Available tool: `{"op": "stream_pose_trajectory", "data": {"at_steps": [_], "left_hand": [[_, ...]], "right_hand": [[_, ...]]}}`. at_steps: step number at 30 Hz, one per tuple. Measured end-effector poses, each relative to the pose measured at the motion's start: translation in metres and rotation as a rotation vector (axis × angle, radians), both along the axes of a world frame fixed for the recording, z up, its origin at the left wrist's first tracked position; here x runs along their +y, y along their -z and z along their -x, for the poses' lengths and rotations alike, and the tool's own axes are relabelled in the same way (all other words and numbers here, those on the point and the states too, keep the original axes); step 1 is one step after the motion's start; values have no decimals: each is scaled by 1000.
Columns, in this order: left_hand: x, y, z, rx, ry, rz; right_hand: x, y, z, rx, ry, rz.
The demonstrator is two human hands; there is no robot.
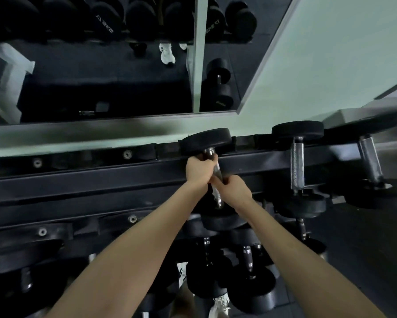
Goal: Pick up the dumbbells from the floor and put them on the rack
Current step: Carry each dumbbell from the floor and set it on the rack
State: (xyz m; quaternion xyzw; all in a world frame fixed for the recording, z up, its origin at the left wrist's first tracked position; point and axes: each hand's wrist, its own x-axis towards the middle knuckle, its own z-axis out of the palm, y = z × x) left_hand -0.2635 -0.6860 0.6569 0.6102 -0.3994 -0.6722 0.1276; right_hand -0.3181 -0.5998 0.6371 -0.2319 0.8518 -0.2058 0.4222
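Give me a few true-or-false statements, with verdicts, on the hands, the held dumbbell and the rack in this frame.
1. The left hand and right hand both grip the handle of one dumbbell. True.
2. That dumbbell lies on the floor. False: it is held up at the top tier of the rack.
3. The left hand is nearer the mirror than the right hand. True.
4. The top tier to its right is bare. False: two dumbbells rest there.

— What's on the rack?
— Toward its right end, a dumbbell lies across the top rails. A second dumbbell lies beside it, nearest the end.
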Motion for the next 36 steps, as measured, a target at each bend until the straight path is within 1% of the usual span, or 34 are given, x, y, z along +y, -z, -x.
{"op": "stream_pose_trajectory", "data": {"at_steps": [8,11,13,16,19,22,25,29,33,36], "left_hand": [[6,4,-4,10,21,68],[9,1,-7,-23,91,135],[13,-5,-10,-87,203,204],[20,-16,-25,-241,329,387],[38,-29,-52,-343,316,521],[69,-34,-90,-368,264,555],[114,-31,-138,-357,178,550],[190,-18,-214,-374,48,493],[269,-2,-298,-455,-17,368],[319,11,-363,-536,-87,274]], "right_hand": [[0,-8,-2,109,-121,-28],[0,-13,-6,179,-121,-31],[2,-17,-10,237,-105,-14],[10,-29,-19,395,-72,43],[34,-43,-36,544,-97,144],[72,-57,-59,617,-133,270],[117,-69,-91,590,-179,364],[180,-69,-145,484,-322,421],[242,-55,-206,339,-494,350],[277,-39,-253,261,-676,305]]}}
